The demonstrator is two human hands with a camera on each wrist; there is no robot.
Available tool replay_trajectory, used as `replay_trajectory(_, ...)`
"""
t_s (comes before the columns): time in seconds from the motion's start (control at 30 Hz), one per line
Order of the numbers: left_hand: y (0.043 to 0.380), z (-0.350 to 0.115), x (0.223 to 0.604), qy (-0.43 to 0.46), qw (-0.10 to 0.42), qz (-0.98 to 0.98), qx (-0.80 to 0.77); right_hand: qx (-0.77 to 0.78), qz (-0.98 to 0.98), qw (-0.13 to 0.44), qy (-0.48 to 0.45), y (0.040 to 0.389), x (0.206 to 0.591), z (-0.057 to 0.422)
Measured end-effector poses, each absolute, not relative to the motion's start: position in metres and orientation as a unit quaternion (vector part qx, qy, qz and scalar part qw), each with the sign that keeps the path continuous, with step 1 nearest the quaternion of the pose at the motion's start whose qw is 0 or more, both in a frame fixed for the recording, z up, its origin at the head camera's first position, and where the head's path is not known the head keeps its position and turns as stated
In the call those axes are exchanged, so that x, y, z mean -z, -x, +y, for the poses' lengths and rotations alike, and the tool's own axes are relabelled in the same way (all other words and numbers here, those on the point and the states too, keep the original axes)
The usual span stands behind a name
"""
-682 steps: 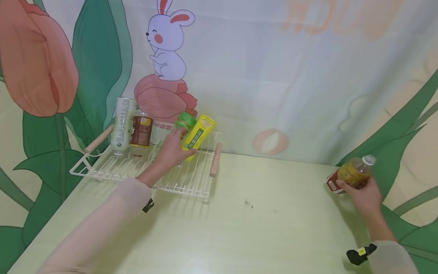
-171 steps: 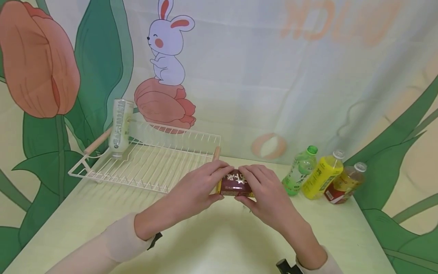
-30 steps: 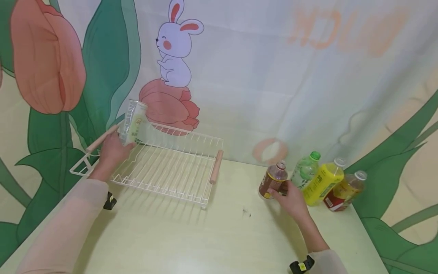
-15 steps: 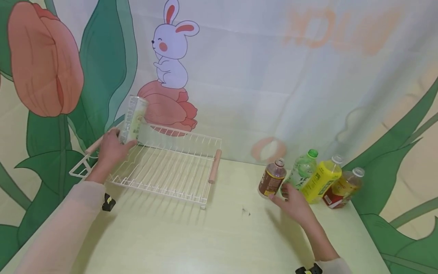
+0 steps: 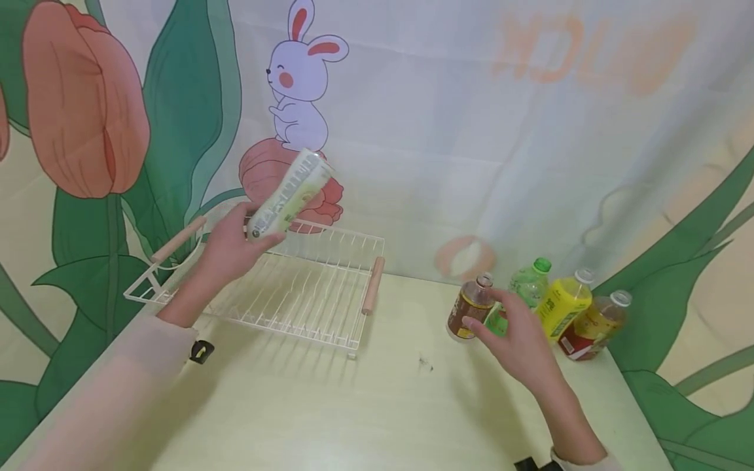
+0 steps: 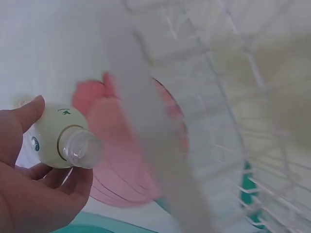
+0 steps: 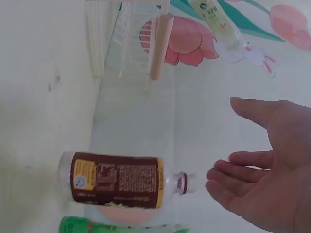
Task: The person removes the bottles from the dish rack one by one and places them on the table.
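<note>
My left hand (image 5: 231, 247) grips a pale green-and-white bottle (image 5: 290, 196) by its lower part, tilted to the right above the wire rack (image 5: 372, 288). In the left wrist view the clear mouth end of this bottle (image 6: 53, 138) points down past my fingers, so it is upside down. A brown-labelled bottle (image 5: 469, 309) stands upright on the table, right of the rack. My right hand (image 5: 521, 340) is beside it with thumb and fingers spread; the right wrist view has a gap between this hand (image 7: 272, 170) and the bottle neck (image 7: 183, 183).
Right of the brown bottle stand a green bottle (image 5: 530, 284), a yellow bottle (image 5: 565, 304) and a red-and-yellow-labelled bottle (image 5: 595, 327), close together in a row. A printed curtain (image 5: 412, 131) hangs behind the table (image 5: 353, 418).
Green, yellow and brown bottles have moved from the rack to the table's right side. Just now my right hand let go of the brown bottle; my left lifted the pale bottle off the rack, rightward.
</note>
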State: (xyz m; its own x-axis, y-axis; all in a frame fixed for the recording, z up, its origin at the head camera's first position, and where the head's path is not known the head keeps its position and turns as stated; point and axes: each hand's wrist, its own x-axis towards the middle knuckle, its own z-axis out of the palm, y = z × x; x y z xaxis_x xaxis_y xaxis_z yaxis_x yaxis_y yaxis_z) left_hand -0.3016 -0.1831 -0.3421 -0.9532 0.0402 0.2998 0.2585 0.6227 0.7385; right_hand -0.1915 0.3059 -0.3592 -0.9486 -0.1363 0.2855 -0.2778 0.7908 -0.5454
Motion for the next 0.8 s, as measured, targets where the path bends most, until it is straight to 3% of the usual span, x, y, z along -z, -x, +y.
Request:
replay_trajectory(0.33,0.262,-0.118,0.319,0.237,0.182,-0.901,0.313,-0.29,-0.914,0.204,-0.196,0.193,0.345,0.271)
replay_trajectory(0.67,0.23,-0.075,0.319,0.322,0.179,-0.904,0.218,-0.203,-0.888,0.304,-0.277,0.197,0.341,0.247)
replay_trajectory(0.8,0.221,-0.064,0.324,0.348,0.175,-0.901,0.191,-0.175,-0.883,0.312,-0.303,0.198,0.345,0.236)
